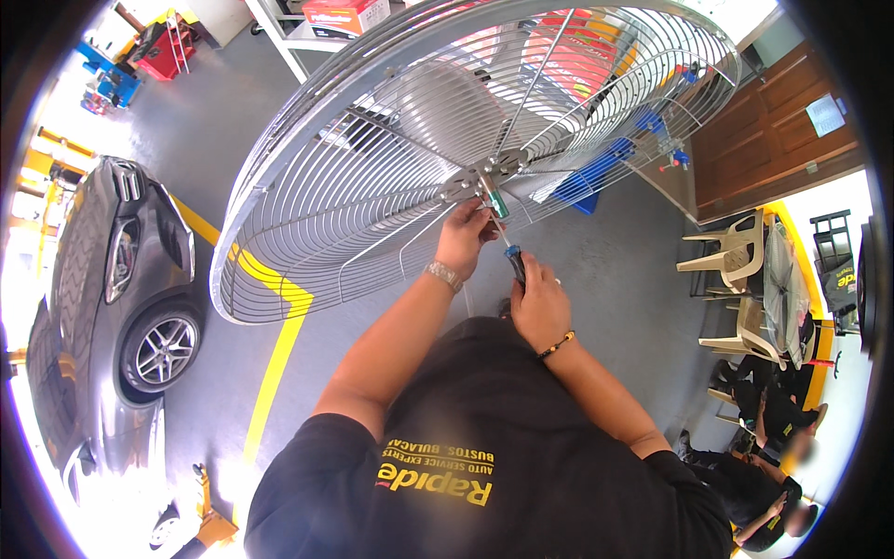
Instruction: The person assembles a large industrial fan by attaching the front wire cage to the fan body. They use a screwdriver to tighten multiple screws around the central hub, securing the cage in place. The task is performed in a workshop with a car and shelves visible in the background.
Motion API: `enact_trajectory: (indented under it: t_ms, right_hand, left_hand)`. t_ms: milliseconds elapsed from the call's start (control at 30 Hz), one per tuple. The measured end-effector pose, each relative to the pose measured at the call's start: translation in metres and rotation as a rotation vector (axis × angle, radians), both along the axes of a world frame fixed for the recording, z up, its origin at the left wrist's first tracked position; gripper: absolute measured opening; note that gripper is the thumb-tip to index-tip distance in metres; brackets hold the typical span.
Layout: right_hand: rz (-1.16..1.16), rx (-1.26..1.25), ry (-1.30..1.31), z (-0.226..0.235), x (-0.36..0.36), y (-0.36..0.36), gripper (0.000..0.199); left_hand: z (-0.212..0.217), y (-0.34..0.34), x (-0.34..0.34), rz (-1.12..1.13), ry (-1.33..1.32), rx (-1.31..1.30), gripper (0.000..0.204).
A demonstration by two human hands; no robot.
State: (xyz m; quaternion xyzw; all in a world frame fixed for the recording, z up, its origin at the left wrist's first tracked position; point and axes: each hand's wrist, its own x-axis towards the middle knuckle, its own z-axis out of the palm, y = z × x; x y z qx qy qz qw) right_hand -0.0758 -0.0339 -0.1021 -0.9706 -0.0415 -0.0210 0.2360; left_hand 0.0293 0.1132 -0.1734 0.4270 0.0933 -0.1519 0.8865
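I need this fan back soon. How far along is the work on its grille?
Done: nothing shows as finished; the grille is on the fan. In hand: the right hand holds a screwdriver aimed at the centre hub, the left hand steadying just below it. Left: the hub fastening; the rim's state cannot be told.

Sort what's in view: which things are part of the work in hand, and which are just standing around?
In use: wire fan guard, its centre hub plate, screwdriver, left hand at the hub, right hand on the screwdriver handle.

Standing around: grey car, plastic chairs, wooden door, red box, seated people.
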Motion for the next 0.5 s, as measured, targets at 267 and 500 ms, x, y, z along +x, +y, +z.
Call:
enact_trajectory:
  t_ms: [267, 500]
  right_hand:
    - [-0.085, 0.336, 0.141, -0.013, 0.004, 0.003, 0.035]
    - [-0.145, 1.121, 0.664, -0.031, 0.006, -0.003, 0.036]
  left_hand:
    - [-0.002, -0.007, -0.016, -0.210, 0.140, -0.412, 0.033]
    - [-0.005, 0.001, -0.042, -0.570, -0.006, -0.321, 0.049]
